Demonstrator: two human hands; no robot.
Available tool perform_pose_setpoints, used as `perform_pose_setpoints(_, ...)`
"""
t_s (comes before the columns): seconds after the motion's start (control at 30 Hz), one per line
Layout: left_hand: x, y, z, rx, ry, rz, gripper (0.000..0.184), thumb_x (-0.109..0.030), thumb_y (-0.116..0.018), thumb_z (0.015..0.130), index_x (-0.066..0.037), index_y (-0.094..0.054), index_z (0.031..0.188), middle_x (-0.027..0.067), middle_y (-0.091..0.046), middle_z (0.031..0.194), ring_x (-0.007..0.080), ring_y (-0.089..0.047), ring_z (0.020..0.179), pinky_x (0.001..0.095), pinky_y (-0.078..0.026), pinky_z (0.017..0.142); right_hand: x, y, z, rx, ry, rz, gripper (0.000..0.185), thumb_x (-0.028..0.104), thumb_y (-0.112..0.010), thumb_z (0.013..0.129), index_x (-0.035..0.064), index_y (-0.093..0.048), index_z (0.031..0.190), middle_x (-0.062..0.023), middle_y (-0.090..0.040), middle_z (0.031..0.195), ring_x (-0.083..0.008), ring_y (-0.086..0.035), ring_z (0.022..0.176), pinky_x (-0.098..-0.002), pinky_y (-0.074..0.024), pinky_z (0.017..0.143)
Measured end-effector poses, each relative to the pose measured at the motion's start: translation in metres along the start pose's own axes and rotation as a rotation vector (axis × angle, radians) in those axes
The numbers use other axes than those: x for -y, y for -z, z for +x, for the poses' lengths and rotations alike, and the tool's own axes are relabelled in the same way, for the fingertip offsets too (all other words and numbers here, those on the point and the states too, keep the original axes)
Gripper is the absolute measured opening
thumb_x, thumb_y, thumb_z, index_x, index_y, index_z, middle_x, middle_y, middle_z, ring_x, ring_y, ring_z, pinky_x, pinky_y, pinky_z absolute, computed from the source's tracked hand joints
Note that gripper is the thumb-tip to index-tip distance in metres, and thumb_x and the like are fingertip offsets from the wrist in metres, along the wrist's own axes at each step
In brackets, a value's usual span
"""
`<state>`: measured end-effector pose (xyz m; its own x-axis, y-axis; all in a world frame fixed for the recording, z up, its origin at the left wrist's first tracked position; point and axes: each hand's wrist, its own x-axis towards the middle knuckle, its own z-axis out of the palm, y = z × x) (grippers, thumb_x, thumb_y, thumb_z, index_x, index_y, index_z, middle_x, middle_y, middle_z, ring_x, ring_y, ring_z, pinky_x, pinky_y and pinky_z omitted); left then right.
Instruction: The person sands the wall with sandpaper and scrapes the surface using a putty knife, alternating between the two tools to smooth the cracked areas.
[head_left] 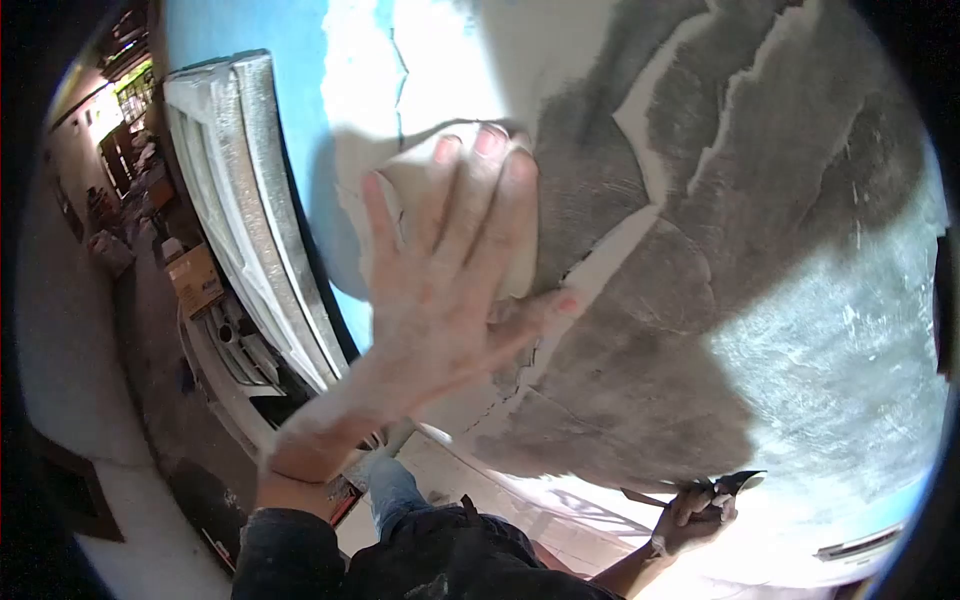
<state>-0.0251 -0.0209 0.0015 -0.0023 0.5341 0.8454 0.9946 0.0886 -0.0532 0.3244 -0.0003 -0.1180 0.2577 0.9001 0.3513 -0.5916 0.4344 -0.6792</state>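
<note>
Against the cracked, patched wall (640, 330), my left hand (440, 260) presses a pale flat pad (520, 250) under its outstretched fingers, thumb spread to the right. Most of the pad is hidden, so I cannot tell its exact material. Lines of light filler (648, 100) run over the grey plaster to the right of this hand. Low on the right, my right hand (690, 520) is closed around a putty knife (742, 483), whose dark blade sticks out above the fist. Its handle is mostly covered by the fingers.
Left of the wall stands a framed, louvred shutter (250, 200). Beyond it are a cardboard box (195, 278) and cluttered goods along a passage (180, 400). My jeans-clad leg (395, 490) shows above a pale tiled floor (470, 485). Strong light strikes the wall at the lower right.
</note>
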Motion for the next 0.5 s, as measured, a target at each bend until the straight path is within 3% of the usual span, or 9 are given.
perform_pose_setpoints(0.03, 0.007, 0.004, 0.001, 0.035, -0.042, 0.043, 0.098, -0.066, -0.053, 0.08, 0.002, -0.021, 0.144, 0.0264, -0.016, 0.149, 0.0402, -0.009, 0.141, 0.0666, 0.001, 0.106, -0.001, 0.014, 0.003, 0.01, -0.008, 0.032, 0.032, 0.035, -0.039, 0.097, 0.0045, -0.049, 0.09, -0.0013, -0.05, 0.065, -0.0086, -0.029, 0.033, -0.0199, -0.024, 0.031)
perform_pose_setpoints(0.1, 0.013, 0.005, -0.009, 0.077, -0.084, 0.082, 0.103, -0.067, -0.054, 0.078, 0.003, -0.019, 0.144, 0.0288, -0.013, 0.149, 0.0423, -0.007, 0.14, 0.0661, 0.003, 0.107, -0.002, 0.022, 0.002, 0.084, -0.005, 0.022, 0.033, 0.034, -0.039, 0.097, 0.0041, -0.051, 0.089, -0.0007, -0.045, 0.055, -0.0082, -0.029, 0.033, -0.0197, -0.0227, 0.031)
perform_pose_setpoints(0.2, 0.017, -0.006, -0.022, 0.06, -0.137, 0.103, 0.102, -0.069, -0.052, 0.078, 0.004, -0.021, 0.143, 0.029, -0.014, 0.148, 0.0424, -0.008, 0.14, 0.0663, 0.003, 0.107, -0.001, 0.016, 0.002, -0.113, -0.046, 0.055, 0.032, 0.033, -0.039, 0.096, 0.005, -0.052, 0.088, 0.0005, -0.041, 0.049, -0.0079, -0.027, 0.033, -0.0195, -0.0212, 0.033)
perform_pose_setpoints(0.23, 0.02, -0.006, -0.016, 0.036, -0.161, 0.136, 0.102, -0.069, -0.051, 0.078, 0.004, -0.021, 0.143, 0.0288, -0.014, 0.149, 0.0421, -0.007, 0.14, 0.0664, 0.004, 0.107, -0.003, 0.018, 0.002, 0.029, -0.001, 0.005, 0.029, 0.031, -0.041, 0.096, 0.0054, -0.052, 0.087, 0.0005, -0.045, 0.055, -0.0077, -0.027, 0.034, -0.0193, -0.0203, 0.033)
perform_pose_setpoints(0.3, 0.022, 0.0, -0.001, 0.037, -0.156, 0.165, 0.103, -0.07, -0.05, 0.079, 0.005, -0.021, 0.143, 0.0283, -0.012, 0.149, 0.0417, -0.005, 0.141, 0.0668, 0.004, 0.107, -0.008, 0.022, 0.003, -0.076, 0.002, 0.059, 0.029, 0.033, -0.046, 0.094, 0.0057, -0.056, 0.09, 0.0028, -0.03, 0.046, -0.0066, -0.021, 0.034, -0.0213, -0.0161, 0.034)
perform_pose_setpoints(0.47, 0.018, 0.002, -0.015, 0.132, -0.162, 0.154, 0.104, -0.071, -0.048, 0.079, 0.007, -0.022, 0.141, 0.029, -0.013, 0.149, 0.0423, -0.007, 0.14, 0.0663, 0.003, 0.107, -0.002, 0.01, 0.002, -0.184, -0.032, 0.093, 0.029, 0.034, -0.045, 0.094, 0.0077, -0.055, 0.089, 0.0027, -0.031, 0.046, -0.0067, -0.021, 0.035, -0.0209, -0.0178, 0.034)
perform_pose_setpoints(0.5, 0.019, -0.004, -0.016, 0.1, -0.19, 0.185, 0.104, -0.072, -0.047, 0.08, 0.008, -0.022, 0.141, 0.0294, -0.013, 0.149, 0.0423, -0.007, 0.14, 0.0655, 0.002, 0.107, -0.005, 0.018, 0.003, -0.107, -0.016, 0.125, 0.029, 0.034, -0.044, 0.094, 0.0078, -0.055, 0.088, 0.0026, -0.031, 0.046, -0.0066, -0.021, 0.035, -0.0207, -0.018, 0.034)
